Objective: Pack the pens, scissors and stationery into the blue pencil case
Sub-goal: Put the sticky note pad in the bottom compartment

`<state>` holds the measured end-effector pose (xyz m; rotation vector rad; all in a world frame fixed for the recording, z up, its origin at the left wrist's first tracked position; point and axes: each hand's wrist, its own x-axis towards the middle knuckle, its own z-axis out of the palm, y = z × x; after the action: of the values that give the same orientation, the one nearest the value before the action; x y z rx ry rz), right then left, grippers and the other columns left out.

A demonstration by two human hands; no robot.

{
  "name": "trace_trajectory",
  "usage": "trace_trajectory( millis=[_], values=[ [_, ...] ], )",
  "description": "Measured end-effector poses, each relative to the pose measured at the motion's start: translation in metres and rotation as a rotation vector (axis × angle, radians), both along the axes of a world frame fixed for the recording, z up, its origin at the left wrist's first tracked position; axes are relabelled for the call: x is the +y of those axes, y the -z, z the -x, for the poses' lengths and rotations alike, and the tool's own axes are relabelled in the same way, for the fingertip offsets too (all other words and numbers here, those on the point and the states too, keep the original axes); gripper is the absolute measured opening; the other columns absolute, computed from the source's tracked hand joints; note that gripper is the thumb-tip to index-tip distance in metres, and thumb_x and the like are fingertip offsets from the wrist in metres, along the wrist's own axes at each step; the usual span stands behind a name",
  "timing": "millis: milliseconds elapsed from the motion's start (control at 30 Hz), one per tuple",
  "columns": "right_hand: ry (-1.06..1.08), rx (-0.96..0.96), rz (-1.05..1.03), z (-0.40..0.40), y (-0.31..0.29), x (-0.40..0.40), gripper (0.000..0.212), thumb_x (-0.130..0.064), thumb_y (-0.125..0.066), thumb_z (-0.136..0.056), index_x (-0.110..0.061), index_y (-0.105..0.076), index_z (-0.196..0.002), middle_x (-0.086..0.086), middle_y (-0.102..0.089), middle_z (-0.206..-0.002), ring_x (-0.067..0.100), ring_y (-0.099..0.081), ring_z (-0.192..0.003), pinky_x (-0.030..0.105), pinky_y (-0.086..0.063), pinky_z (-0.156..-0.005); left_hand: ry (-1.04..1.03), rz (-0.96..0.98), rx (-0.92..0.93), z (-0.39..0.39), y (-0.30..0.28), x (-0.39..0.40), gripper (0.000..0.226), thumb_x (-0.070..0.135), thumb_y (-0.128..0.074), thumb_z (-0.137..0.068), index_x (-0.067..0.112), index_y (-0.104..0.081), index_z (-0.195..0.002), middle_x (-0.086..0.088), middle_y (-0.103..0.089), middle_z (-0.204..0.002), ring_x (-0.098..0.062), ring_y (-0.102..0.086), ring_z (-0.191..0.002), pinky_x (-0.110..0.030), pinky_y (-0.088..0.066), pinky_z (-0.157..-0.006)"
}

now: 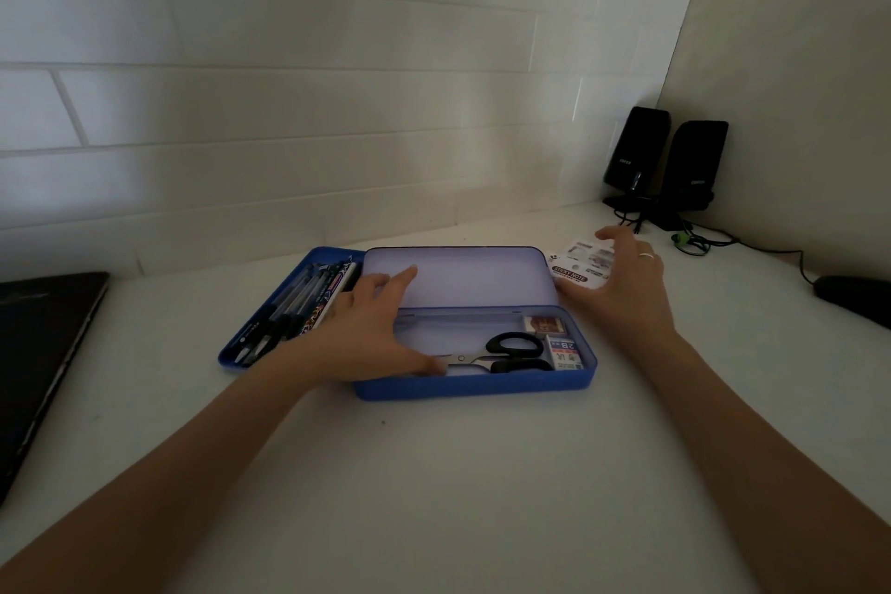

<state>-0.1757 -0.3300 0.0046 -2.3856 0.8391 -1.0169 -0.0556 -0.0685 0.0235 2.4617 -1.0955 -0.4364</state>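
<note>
Smooth white worktop (pixel 434 473) nearest; my left hand (pixel 371 328) splays flat over the glossy blue pencil case (pixel 475 383), right hand (pixel 627 285) relaxed, fingers gripping nothing.

Before you on the white desk (pixel 434 473): blue pencil case (pixel 475 385), lid open, containing black-handled scissors (pixel 501 355) and small boxes at its right end; blue tray (pixel 231 355) of pens (pixel 294 309) at its left. Your left hand (pixel 371 328) spreads over both, thumb by the scissor blades. Your right hand (pixel 627 289) rests, fingers straight, on a sticky-note pack (pixel 576 265). Two black speakers (pixel 668 164) stand in the corner.
</note>
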Motion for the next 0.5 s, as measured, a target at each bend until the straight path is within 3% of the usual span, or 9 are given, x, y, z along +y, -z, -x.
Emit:
trace_trajectory(
  millis=[200, 333, 500],
  values=[
    [0.113, -0.088, 0.022, -0.002, -0.007, 0.005, 0.071, -0.047, -0.075, -0.068, -0.021, -0.041, -0.125, 0.012, -0.046, -0.129, 0.030, -0.039, -0.121, 0.041, -0.044, -0.086, -0.032, 0.002, -0.055, 0.006, 0.003, -0.003, 0.117, 0.067, -0.067, -0.061, 0.035, 0.007, -0.145, 0.002, 0.002, -0.155, -0.027, -0.002, -0.143, -0.043, -0.012, -0.115],
    [0.070, -0.164, 0.022, -0.005, -0.010, 0.010, 0.072, -0.049, -0.074, -0.068, -0.020, -0.041, -0.125, 0.011, -0.046, -0.130, 0.028, -0.040, -0.121, 0.038, -0.044, -0.085, -0.048, 0.027, 0.017, -0.002, 0.003, -0.003, 0.100, 0.064, -0.058, -0.072, 0.037, 0.004, -0.145, 0.003, 0.003, -0.156, -0.025, 0.002, -0.144, -0.043, -0.008, -0.117],
    [0.016, -0.108, 0.044, -0.010, -0.011, 0.019, 0.071, -0.054, -0.072, -0.066, -0.024, -0.041, -0.123, 0.009, -0.046, -0.127, 0.027, -0.042, -0.119, 0.038, -0.045, -0.086, -0.042, 0.028, -0.011, -0.003, 0.004, -0.003, 0.108, 0.060, -0.065, -0.070, 0.034, 0.008, -0.145, 0.001, 0.001, -0.156, -0.026, -0.001, -0.144, -0.044, -0.011, -0.117]
  ],
)
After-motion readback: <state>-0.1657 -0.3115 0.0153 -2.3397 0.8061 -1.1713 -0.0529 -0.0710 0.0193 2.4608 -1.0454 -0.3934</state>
